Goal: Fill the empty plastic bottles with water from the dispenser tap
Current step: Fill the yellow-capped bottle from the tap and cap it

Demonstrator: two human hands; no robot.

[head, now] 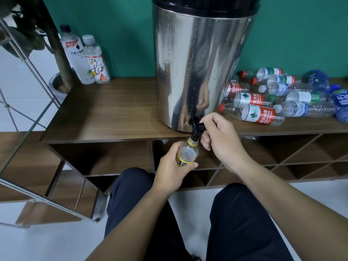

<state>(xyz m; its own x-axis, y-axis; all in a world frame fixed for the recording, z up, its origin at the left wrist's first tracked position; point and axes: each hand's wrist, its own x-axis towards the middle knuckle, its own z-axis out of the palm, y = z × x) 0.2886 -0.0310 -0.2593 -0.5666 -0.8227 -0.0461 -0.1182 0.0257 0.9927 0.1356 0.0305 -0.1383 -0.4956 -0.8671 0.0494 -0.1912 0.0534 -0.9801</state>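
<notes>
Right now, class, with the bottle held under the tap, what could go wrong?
1. The bottle has a narrow neck right at the tap; a slip of the left hand could spill water.
2. If the right hand leaves the tap open too long, the bottle may overflow.

Even indoor light, bowed wide-angle edges
</notes>
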